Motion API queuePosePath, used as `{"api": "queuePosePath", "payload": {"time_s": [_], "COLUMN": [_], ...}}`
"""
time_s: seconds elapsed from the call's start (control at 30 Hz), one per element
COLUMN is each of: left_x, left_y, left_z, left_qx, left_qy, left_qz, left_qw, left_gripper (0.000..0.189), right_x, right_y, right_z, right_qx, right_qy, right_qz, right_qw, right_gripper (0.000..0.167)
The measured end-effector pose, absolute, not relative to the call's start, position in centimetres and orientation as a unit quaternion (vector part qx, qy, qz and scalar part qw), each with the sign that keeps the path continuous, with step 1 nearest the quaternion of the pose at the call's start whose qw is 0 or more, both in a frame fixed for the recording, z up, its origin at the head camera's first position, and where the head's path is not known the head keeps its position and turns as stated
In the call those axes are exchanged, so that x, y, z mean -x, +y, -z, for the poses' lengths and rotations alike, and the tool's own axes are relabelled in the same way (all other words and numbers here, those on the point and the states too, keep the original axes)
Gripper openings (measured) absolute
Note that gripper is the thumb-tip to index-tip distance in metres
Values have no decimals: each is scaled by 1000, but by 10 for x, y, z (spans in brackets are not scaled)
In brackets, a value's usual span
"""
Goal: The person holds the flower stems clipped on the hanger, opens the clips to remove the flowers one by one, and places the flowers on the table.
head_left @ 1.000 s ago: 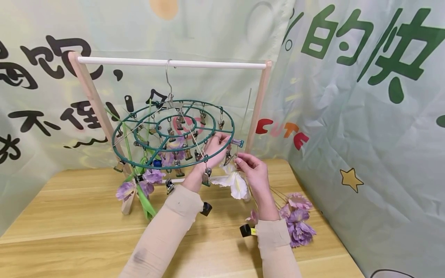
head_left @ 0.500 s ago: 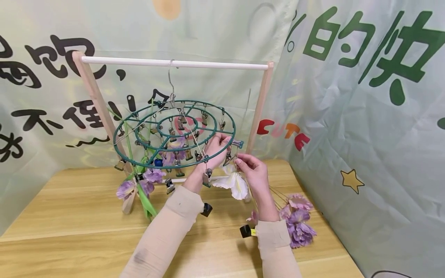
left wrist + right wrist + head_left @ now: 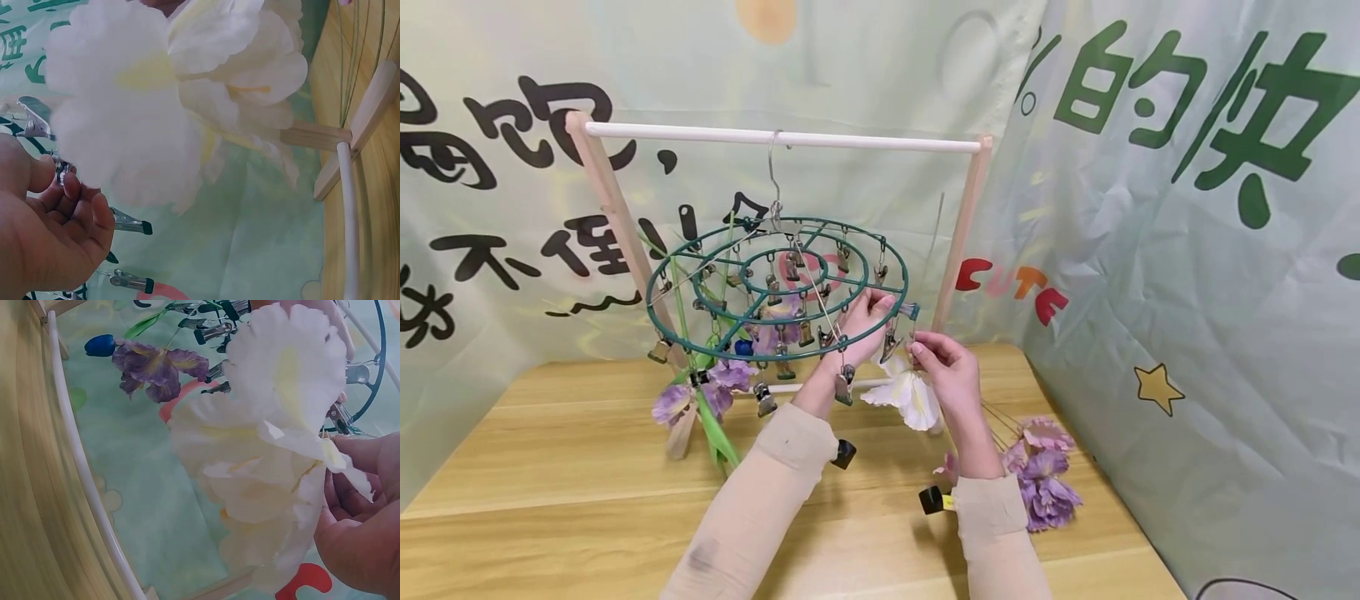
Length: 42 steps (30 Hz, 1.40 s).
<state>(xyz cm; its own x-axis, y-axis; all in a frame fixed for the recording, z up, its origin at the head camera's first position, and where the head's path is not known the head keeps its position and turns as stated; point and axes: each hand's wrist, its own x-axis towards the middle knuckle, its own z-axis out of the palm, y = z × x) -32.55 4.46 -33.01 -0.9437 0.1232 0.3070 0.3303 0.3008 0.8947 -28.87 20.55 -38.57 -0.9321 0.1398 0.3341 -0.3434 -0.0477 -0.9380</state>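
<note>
A round green clip hanger [image 3: 778,287] hangs by its hook, metal clips dangling from its rings. At the right of its rim my left hand [image 3: 867,321] pinches a metal clip [image 3: 909,311], which sticks out sideways past the outer ring. In the left wrist view the thumb and fingers of the left hand [image 3: 59,231] meet on that clip, partly behind petals. Just below and right, my right hand [image 3: 951,375] pinches the thin stem of a white artificial flower [image 3: 910,396]. The bloom hangs downward; in the right wrist view, the white flower [image 3: 275,444] hides part of the fingertips.
A wooden stand with a white top bar [image 3: 700,132] carries the hanger. Purple flowers [image 3: 703,396] with green leaves hang at its left side. More pink and purple flowers [image 3: 1048,492] lie on the wooden table [image 3: 587,500] at right. A printed cloth [image 3: 1150,292] stands behind.
The hanger and stand have shifted slightly right in the head view. Both hands keep their holds on the clip and the white flower's stem, nearly still.
</note>
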Motion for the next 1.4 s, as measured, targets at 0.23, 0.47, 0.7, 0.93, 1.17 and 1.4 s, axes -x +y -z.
{"api": "queuePosePath", "payload": {"time_s": [0.23, 0.47, 0.7, 0.93, 1.17, 1.4], "left_x": [320, 321, 320, 322, 321, 316], "left_y": [34, 33, 33, 32, 27, 25], "left_z": [331, 336, 338, 340, 340, 336], "left_qx": [144, 153, 179, 190, 199, 195], "left_qy": [-808, -781, -778, -795, -805, -804], "left_qz": [564, 597, 593, 564, 551, 555], "left_qw": [91, 105, 104, 113, 96, 86], "left_gripper": [26, 22, 23, 26, 26, 29], "right_x": [281, 268, 249, 231, 212, 197], "right_y": [205, 213, 223, 233, 238, 242], "right_z": [387, 381, 373, 372, 384, 402], "right_qx": [-73, -71, -75, -106, -115, -98], "right_qy": [-671, -713, -749, -798, -825, -834], "right_qz": [-717, -678, -646, -587, -547, -541], "right_qw": [174, 165, 125, 90, 79, 49], "right_gripper": [22, 23, 24, 26, 22, 23]}}
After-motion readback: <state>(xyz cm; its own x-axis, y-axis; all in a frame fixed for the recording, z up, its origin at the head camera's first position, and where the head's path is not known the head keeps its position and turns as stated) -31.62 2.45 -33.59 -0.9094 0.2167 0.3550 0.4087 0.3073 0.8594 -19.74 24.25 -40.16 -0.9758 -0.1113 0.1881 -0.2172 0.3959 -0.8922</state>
